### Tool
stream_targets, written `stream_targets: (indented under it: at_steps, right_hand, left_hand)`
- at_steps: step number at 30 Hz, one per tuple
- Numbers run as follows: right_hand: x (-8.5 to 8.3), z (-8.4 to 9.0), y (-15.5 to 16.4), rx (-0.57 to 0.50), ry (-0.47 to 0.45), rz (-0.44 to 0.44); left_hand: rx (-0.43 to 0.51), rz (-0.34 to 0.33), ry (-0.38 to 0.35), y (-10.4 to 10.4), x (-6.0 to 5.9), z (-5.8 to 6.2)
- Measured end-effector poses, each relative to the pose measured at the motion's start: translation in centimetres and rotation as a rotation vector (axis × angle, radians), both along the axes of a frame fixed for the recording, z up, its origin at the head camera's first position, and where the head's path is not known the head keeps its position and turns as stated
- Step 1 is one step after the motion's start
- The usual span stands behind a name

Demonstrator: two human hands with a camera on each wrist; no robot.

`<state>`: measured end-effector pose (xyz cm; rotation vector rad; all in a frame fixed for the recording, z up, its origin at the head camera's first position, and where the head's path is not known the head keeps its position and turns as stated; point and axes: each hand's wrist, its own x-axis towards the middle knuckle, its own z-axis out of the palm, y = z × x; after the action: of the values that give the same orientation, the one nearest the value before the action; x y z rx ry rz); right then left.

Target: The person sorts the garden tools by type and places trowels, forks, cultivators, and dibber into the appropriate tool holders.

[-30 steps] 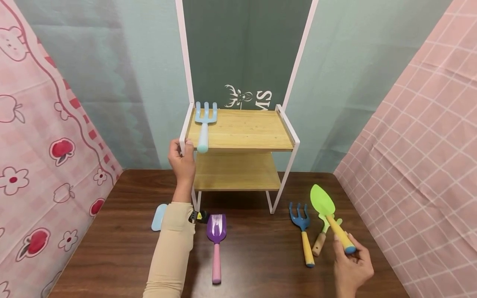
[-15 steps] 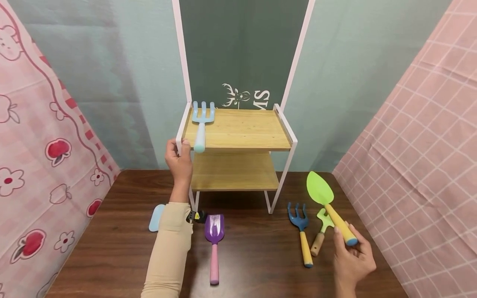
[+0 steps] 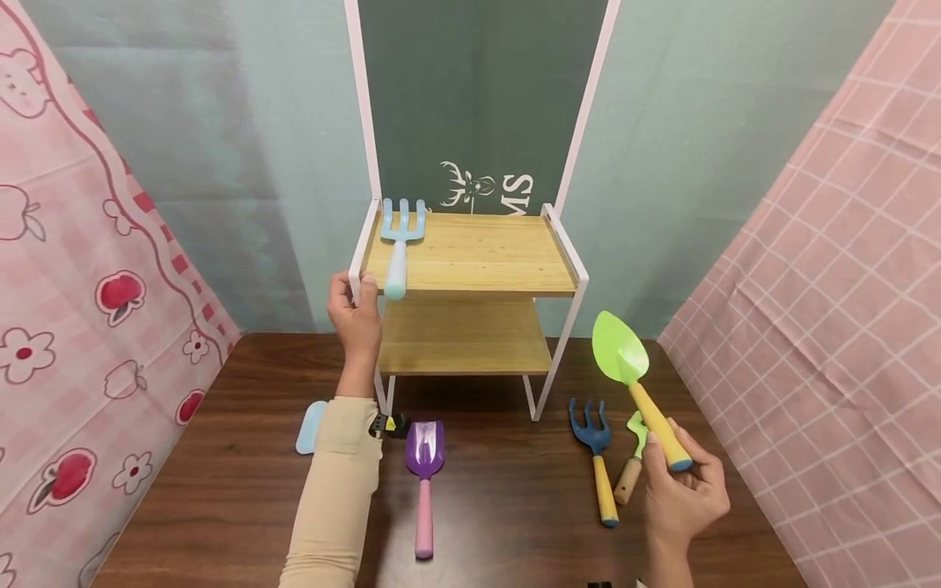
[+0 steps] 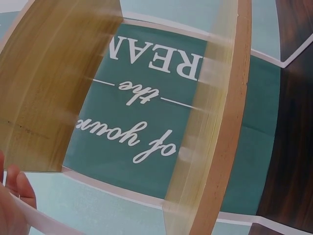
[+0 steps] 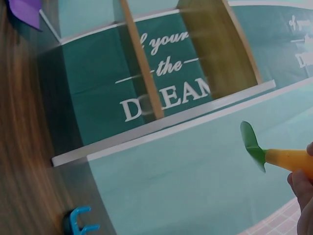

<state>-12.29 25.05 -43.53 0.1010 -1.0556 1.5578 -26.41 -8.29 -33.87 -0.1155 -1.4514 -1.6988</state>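
Note:
My left hand [image 3: 356, 314] grips the front left corner of a white-framed shelf rack [image 3: 575, 263] with two wooden boards. A light blue toy fork [image 3: 399, 238] lies on the top board at its left side. My right hand [image 3: 682, 492] holds a toy trowel [image 3: 636, 381] by its yellow handle, green blade up and lifted above the table to the right of the rack. In the right wrist view the trowel [image 5: 266, 154] shows edge-on with fingers [image 5: 303, 188] round its handle. The left wrist view shows fingertips [image 4: 18, 188] on the rack's white frame.
On the dark wooden table [image 3: 515, 506] lie a purple scoop with a pink handle [image 3: 424, 478], a dark blue fork with a yellow handle [image 3: 597, 457], a small green tool with a wooden handle [image 3: 631, 465] and a pale blue piece [image 3: 312, 426]. Pink cloths hang on both sides.
My right hand has raised the green trowel up and a little to the left, away from the tools on the table. The left hand has stayed on the rack's corner.

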Motion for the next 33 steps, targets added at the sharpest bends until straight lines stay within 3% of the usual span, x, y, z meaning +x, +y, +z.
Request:
stream_targets:
  at_steps: [10, 18, 28, 33]
  right_hand:
    - [0.1, 2.2, -1.1, 0.047, 0.037, -0.052]
    - [-0.6, 4.3, -2.1, 0.063, 0.169, -0.047]
    - [-1.1, 6.3, -3.2, -0.009, 0.28, -0.142]
    - [-1.6, 7.2, -3.5, -0.033, 0.308, -0.15]
  left_hand:
    - [-0.012, -0.016, 0.008, -0.1, -0.2, -0.2]
    - [0.003, -0.043, 0.02, -0.4, -0.4, -0.6]
    - [0.021, -0.058, 0.021, -0.2, -0.6, -0.5]
    - [0.031, -0.037, 0.028, -0.6, -2.0, -1.8]
